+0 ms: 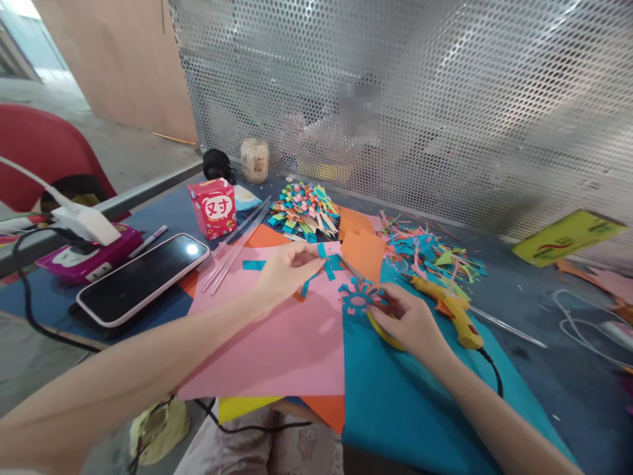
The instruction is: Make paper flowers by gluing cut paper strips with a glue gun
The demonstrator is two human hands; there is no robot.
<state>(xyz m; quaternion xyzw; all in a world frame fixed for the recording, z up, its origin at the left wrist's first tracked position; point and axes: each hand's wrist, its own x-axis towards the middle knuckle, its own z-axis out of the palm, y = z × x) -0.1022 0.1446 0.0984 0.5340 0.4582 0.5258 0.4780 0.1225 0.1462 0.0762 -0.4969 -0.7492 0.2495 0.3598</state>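
My right hand (410, 316) pinches the edge of a teal paper flower cut-out (359, 295) with narrow petals and a hole in its middle. Under that hand shows the yellow handle of a pair of scissors (388, 335). My left hand (291, 267) is closed, thumb and forefinger together at a teal paper strip (324, 254). Other teal strips (253, 265) lie around it on a pink paper sheet (277, 349). A teal sheet (395, 396) lies under my right forearm.
A yellow glue gun (462, 320) with a black cord lies right of my right hand. Behind are piled paper fringes (306, 211), orange paper pieces (363, 254) and coloured scraps (430, 251). At left are a phone (143, 280), a red box (213, 210) and clear sticks (235, 254).
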